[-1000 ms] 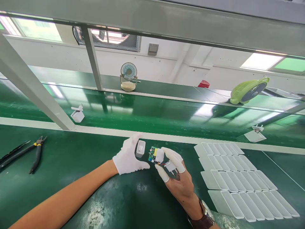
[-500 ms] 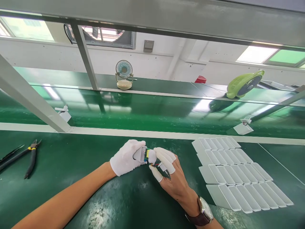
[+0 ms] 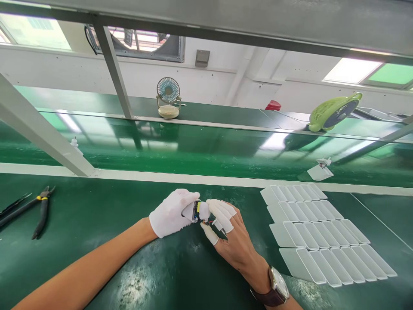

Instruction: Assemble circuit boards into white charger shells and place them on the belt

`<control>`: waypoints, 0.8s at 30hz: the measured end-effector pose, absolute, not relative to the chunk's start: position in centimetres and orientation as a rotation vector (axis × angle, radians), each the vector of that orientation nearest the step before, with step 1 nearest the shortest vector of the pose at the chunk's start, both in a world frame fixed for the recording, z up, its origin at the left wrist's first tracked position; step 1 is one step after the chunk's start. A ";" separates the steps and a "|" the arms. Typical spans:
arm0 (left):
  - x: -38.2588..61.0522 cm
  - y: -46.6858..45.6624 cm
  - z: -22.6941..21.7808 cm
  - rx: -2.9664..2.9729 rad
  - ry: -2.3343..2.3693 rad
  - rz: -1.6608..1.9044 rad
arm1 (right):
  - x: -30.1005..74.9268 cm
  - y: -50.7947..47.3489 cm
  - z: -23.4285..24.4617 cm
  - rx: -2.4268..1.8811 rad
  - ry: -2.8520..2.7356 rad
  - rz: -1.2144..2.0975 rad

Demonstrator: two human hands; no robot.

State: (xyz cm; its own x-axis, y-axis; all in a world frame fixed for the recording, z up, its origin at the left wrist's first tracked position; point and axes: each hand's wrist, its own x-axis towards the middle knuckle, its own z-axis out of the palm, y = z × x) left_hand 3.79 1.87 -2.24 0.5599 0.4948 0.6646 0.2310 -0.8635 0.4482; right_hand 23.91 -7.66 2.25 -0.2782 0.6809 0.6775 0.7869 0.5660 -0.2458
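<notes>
My left hand [image 3: 174, 213], in a white glove, is closed around a small white plastic housing [image 3: 188, 211] above the green bench. At the housing's open end sits a circuit board [image 3: 196, 211] with a yellow component, partly inside it. My right hand [image 3: 230, 232], with white finger cots, pinches a white block-like part [image 3: 204, 211] at the board's outer end. Thin wires and a small white piece [image 3: 218, 225] show beneath the right fingers. The fingers hide some of the board.
Four rows of white plastic covers [image 3: 322, 234] lie to the right. Black-handled cutters [image 3: 43, 211] and dark tweezers [image 3: 13, 206] lie left. Past the white rail [image 3: 193, 179], a green belt [image 3: 193, 150] carries white plug pieces [image 3: 320, 170]. Two fans [image 3: 168, 92] stand beyond.
The circuit board sits slightly deeper in the housing, and my right hand has moved a little left. White pieces on the belt have shifted left.
</notes>
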 end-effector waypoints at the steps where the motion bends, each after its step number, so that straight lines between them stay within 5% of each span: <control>1: 3.8 1.9 -2.2 2.488 0.596 1.199 | 23.9 -7.7 2.2 -1.171 -2.028 -0.174; 24: 3.8 1.9 -1.5 2.567 0.554 1.192 | 23.9 -7.4 1.6 -1.165 -2.058 -0.250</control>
State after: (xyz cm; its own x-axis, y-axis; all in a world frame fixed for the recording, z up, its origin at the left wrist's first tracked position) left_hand 3.84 1.95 -1.45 0.5914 0.4416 0.6748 0.2309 -0.8944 0.3830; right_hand 23.87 -7.44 1.62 -0.3089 0.6576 0.6871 0.8028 0.5677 -0.1823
